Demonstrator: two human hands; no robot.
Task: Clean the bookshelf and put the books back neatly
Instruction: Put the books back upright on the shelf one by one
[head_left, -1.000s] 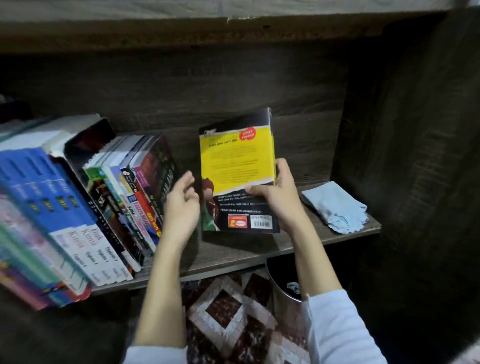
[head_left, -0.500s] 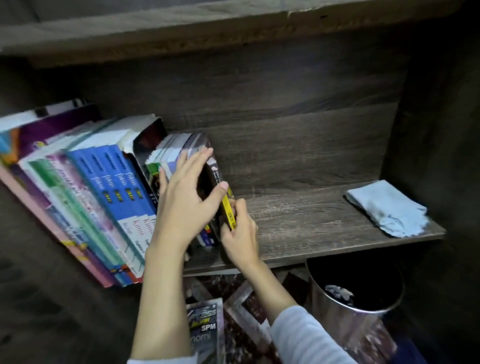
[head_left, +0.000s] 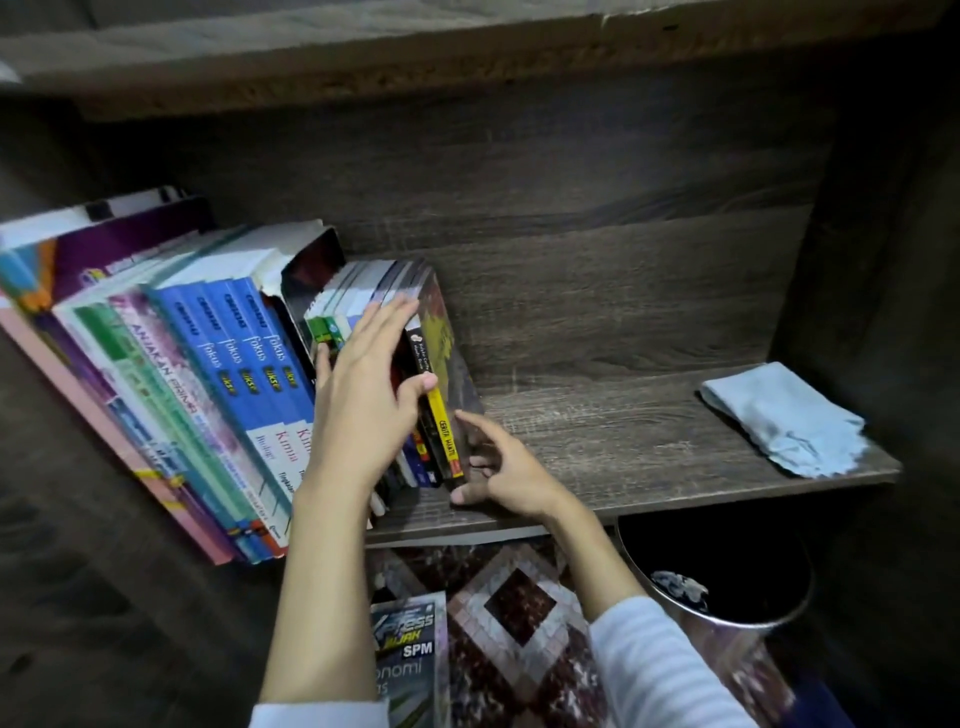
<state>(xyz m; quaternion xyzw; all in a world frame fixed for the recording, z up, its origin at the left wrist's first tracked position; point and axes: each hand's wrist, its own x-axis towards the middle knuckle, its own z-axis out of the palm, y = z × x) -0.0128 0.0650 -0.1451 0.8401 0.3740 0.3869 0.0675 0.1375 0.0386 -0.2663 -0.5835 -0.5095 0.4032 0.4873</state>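
The right hand (head_left: 498, 467), fingers loosely spread and gripping nothing, touches the foot of the yellow-spined paperback (head_left: 444, 431), last in the leaning row on the shelf (head_left: 623, 441). Thin, light and likely floppy, it is best pinched at the spine. The left hand (head_left: 369, 384) lies flat, fingers straight, pressing the neighbouring books (head_left: 358, 291), thumb on the yellow spine.

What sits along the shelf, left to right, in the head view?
Tall leaning workbooks → blue fokus books → left hand → yellow-spined book → right hand, touching that book → bare shelf board → folded blue cloth.
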